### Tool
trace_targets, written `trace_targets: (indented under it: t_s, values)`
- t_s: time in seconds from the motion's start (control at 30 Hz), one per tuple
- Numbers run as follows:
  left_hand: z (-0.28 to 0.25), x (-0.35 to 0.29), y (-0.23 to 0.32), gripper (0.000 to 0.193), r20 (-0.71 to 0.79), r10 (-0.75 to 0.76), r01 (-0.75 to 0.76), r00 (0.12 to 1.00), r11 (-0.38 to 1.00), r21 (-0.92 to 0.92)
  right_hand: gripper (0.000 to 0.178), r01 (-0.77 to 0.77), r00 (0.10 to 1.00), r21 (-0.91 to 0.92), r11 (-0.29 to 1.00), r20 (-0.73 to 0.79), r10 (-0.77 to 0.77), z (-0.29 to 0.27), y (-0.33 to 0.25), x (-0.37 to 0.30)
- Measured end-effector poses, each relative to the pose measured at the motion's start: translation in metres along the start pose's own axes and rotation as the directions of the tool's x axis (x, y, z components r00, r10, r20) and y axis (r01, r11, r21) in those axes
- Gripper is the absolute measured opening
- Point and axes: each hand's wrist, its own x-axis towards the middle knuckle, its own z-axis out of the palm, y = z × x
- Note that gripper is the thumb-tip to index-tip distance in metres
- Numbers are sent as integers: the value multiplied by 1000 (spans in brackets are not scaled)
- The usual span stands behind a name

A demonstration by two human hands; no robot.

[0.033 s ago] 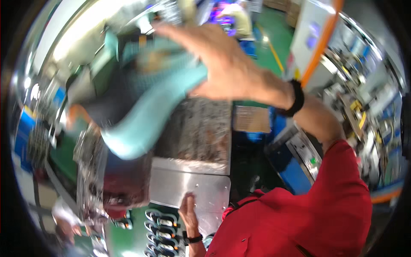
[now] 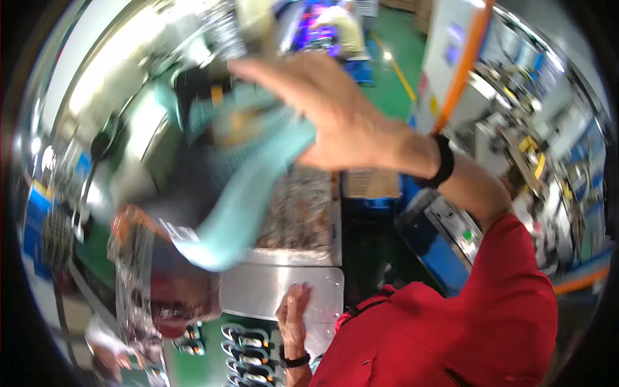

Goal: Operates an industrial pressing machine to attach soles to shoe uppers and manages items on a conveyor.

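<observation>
My right hand (image 2: 342,113) reaches across the upper middle of the view, gripping one end of a turquoise and black sneaker (image 2: 242,206). The sneaker is tilted, its pale turquoise edge curving down to the lower left, and motion blurs it. Some of my right fingers are hidden behind it. Below, my left hand (image 2: 293,319) hovers near a bare metal plate (image 2: 255,287), fingers loosely bent and apart, holding nothing that I can see.
Several similar shoes (image 2: 248,348) stand in a row on a green surface below. Clear plastic sheeting (image 2: 132,284) hangs around a dark red block at left. Beyond the plate lies a mottled brown surface (image 2: 303,213). Co-workers show at lower left (image 2: 106,348) and at the top (image 2: 342,32).
The sneaker and my right hand have moved slightly down, the sneaker also to the right. My left hand has shifted a little right. The background has slid slightly left.
</observation>
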Motion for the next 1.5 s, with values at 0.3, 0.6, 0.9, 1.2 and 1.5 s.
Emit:
trace_targets:
  t_s: [0.3, 0.6, 0.9, 1.2, 1.5]
  values:
    - [272, 41, 18, 47, 866, -229, 630, 445, 767, -121, 66, -175, 919, -429, 886, 252, 303, -222, -74, -192]
    - [490, -71, -104, 52, 850, -177, 251, 496, 966, 55, 89, -944, 26, 319, 84, -180, 983, -408, -189, -352]
    - [643, -187, -272, 67, 960, -269, -199, 82, 939, 281, 59, -883, -421, 467, -39, -754, 503, -553, -286, -520]
    - [825, -170, -457, 86, 902, -393, -413, 177, 802, 431, 55, -929, -353, 318, -187, -913, 204, -651, -330, -541]
    - [870, -95, -507, 83, 686, -395, -630, 611, 283, 723, 55, -854, -345, 189, -485, -903, 255, -676, -281, -547]
